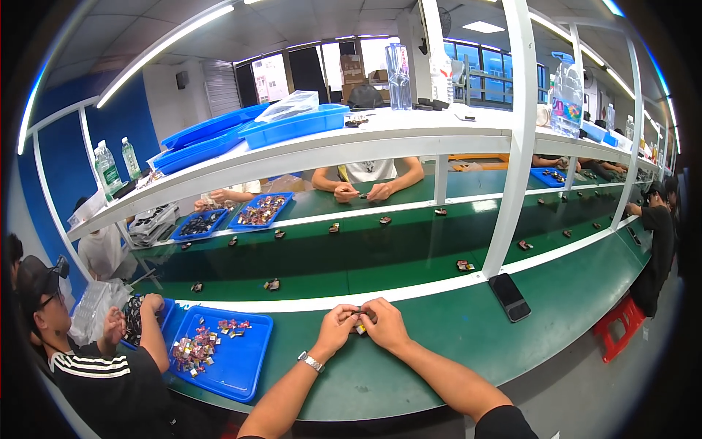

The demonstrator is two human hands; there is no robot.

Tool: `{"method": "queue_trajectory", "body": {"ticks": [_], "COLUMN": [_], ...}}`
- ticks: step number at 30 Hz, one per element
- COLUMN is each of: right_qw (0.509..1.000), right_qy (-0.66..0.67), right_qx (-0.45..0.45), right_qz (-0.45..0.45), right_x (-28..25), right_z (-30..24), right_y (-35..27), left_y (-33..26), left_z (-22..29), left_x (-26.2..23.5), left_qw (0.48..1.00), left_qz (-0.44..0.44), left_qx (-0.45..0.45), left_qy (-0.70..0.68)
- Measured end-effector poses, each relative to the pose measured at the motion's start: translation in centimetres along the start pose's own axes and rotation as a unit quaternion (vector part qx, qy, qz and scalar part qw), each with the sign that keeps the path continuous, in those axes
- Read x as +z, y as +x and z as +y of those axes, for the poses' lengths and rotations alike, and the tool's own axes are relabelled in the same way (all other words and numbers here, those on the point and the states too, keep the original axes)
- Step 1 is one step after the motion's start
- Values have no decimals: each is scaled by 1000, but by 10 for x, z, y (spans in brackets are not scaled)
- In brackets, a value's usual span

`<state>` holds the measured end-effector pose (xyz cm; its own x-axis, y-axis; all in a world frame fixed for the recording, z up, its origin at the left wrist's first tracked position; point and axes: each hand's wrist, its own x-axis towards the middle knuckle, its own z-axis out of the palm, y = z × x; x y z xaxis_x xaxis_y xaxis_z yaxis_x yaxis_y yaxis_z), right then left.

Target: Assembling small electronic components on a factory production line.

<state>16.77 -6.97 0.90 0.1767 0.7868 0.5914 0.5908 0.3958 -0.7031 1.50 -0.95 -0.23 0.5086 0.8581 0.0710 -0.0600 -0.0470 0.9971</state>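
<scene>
Small part (360, 329), pinched by the fingers of both my left hand (337, 329) and right hand (385, 323), above the green table (453, 322), toward its far edge. Fingertips cover most of it, so I can't check its alignment; judging from that, uneven pressure could bend it or make it slip. Blue tray (241, 364), table's left end, close to the near edge: loose pile of parts (194, 351), could spill if my left elbow bumps it. Black phone (510, 298), far edge, right of the hands, beside the white post (510, 197); a wide right sweep could knock it. Past the white rail (409, 293), spaced-out pieces (272, 284) sit on the green belt (387, 256); overreaching could jostle them.
</scene>
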Motion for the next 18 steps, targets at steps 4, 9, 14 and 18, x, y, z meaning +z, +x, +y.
{"method": "queue_trajectory", "body": {"ticks": [4, 9, 14, 18], "right_qw": [987, 985, 980, 976], "right_qy": [-101, -121, -159, -168], "right_qx": [-126, -122, -121, -138], "right_qz": [11, 8, 8, 15], "right_x": [-3, 0, 4, 4], "right_z": [-4, -10, -6, -4], "right_y": [0, -3, -5, -6], "left_y": [-2, -3, -2, -1], "left_z": [6, 9, 6, 4], "left_x": [-6, -7, -9, -9], "left_qw": [997, 992, 992, 991], "left_qz": [-58, -73, -82, -84], "left_qx": [-13, -29, -28, -25], "left_qy": [-56, -94, -88, -99]}}
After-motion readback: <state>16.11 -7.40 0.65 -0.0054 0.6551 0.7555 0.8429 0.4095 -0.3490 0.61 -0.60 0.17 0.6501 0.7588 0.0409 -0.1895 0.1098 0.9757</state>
